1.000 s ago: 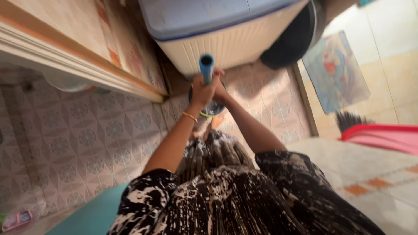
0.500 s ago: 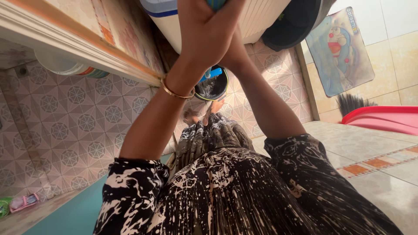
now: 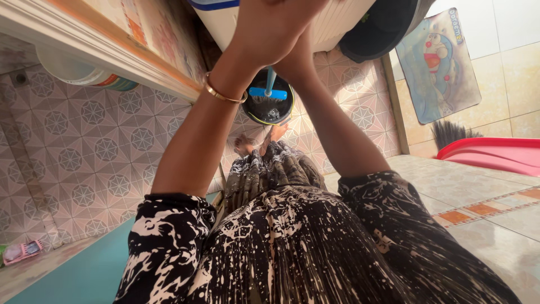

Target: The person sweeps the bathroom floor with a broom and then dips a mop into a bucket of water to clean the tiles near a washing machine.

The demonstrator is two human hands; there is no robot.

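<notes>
Both hands raised near the top edge of view, close to the camera. Left hand seen from the back, fingers curled over and running out of frame; gold bangle on its wrist. Right hand mostly hidden behind the left. Whether either palm is clamped on the mop handle cannot be told, since the top of the handle is covered by the hands.

Far left, low: small pink toy on the floor edge, teal mat beside it. Upper left: white ledge with a pale tub under it. Patterned floor tiles spread beneath.

Centre: light blue mop handle drops from below the hands into a round dark bucket; blue crossbar of the mop head sits inside the rim, dark wet strands below it. Bare foot just beside the bucket, near side. Black-and-white spattered dress fills the lower frame. Large white appliance behind the hands, dark basin next to it.

Right: cartoon-printed mat against the beige wall, dark broom bristles below it, red plastic tub at the right edge.
</notes>
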